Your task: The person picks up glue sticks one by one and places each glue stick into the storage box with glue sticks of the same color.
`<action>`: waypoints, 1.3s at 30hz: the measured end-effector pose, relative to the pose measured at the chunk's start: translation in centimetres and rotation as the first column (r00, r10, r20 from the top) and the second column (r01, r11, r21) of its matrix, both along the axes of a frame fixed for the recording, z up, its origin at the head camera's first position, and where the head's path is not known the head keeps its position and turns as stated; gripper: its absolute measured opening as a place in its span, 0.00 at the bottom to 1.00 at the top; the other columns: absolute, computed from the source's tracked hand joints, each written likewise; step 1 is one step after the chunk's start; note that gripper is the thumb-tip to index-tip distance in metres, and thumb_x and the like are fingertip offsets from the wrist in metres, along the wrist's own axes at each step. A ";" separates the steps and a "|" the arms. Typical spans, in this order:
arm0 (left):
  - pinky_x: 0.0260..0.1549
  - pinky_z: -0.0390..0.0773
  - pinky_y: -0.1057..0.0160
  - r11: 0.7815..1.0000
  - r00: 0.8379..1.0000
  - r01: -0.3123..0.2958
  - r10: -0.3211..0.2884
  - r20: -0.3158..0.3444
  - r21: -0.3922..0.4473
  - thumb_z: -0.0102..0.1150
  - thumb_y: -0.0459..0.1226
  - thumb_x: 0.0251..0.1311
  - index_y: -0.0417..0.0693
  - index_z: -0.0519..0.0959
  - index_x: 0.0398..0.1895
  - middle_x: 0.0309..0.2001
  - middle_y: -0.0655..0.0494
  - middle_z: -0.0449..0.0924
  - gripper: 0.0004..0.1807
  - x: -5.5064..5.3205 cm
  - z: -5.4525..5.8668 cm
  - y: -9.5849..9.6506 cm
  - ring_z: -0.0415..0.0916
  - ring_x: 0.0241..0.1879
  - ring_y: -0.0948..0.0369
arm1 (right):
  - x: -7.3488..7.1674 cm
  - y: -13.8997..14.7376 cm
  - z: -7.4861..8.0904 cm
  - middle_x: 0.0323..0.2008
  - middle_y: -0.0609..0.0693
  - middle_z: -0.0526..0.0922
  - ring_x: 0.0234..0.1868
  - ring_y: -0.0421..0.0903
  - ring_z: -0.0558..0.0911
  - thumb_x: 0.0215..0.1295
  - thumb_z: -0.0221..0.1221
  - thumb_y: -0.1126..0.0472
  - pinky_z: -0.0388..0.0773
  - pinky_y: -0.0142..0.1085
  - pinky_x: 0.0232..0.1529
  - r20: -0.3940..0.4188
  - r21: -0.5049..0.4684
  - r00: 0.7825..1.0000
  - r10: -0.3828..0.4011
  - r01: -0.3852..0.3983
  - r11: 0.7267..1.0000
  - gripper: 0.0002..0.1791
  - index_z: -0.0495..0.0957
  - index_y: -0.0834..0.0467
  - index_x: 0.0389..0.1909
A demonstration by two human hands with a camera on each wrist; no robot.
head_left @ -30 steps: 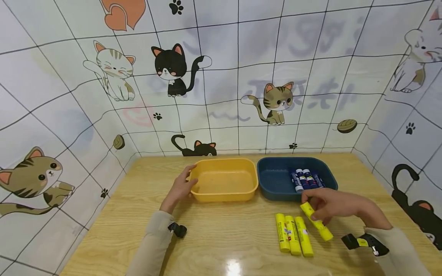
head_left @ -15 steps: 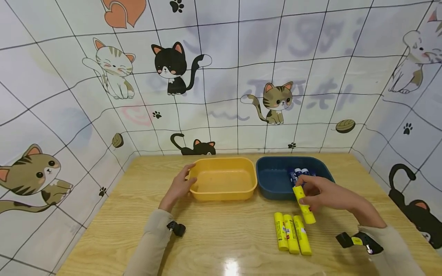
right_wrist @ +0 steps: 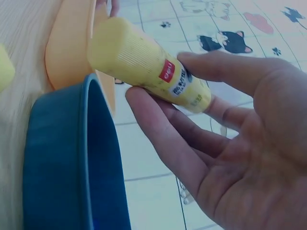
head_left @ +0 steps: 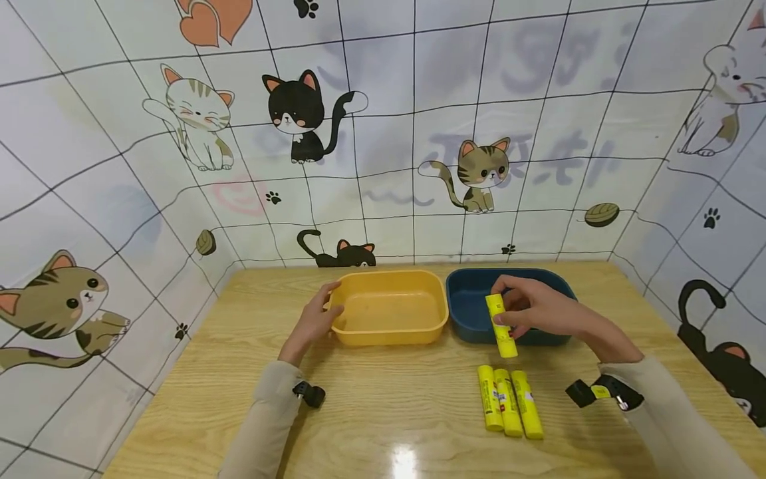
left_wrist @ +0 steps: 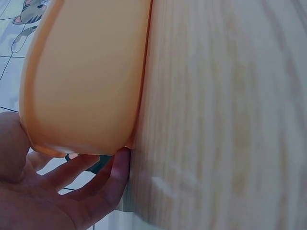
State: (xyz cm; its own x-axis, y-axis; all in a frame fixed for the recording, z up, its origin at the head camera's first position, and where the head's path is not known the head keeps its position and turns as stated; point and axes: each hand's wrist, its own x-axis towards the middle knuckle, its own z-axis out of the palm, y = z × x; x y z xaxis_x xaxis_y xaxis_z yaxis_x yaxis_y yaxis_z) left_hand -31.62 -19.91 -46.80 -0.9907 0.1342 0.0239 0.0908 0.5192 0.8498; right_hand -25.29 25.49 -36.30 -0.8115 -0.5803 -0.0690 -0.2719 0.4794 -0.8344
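My right hand (head_left: 541, 307) pinches a yellow glue stick (head_left: 505, 340) between thumb and fingers, over the front rim of the blue bin (head_left: 467, 324). In the right wrist view the glue stick (right_wrist: 156, 67) slants, its ribbed cap end pointing away from the palm. At the left end of the yellow bin (head_left: 389, 338), my left hand (head_left: 310, 324) grips the wall, thumb over the rim and fingers outside. No item shows inside that yellow bin. Three more yellow glue sticks (head_left: 507, 402) lie side by side on the table.
Both bins stand next to each other at the back of the wooden table (head_left: 383, 392), close to a cat-patterned wall covering (head_left: 389, 173). That covering also rises on the left and right sides. My right hand hides part of the blue bin's inside.
My right hand has carried the yellow glue stick up and leftward, from beside the three others to the blue bin's front rim. The dark blue sticks in that bin are now hidden. My left hand stays put.
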 end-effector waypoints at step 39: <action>0.63 0.76 0.40 1.000 0.999 -0.001 0.000 -0.032 -0.025 0.54 0.36 0.75 0.52 0.62 0.79 0.77 0.36 0.63 0.31 -0.2 0.0 0.2 0.68 0.72 0.38 | -6.5 -6.7 2.2 0.44 0.64 0.86 0.40 0.51 0.88 0.72 0.63 0.61 0.88 0.52 0.45 0.099 0.030 0.991 -0.092 0.089 0.996 0.21 0.65 0.65 0.56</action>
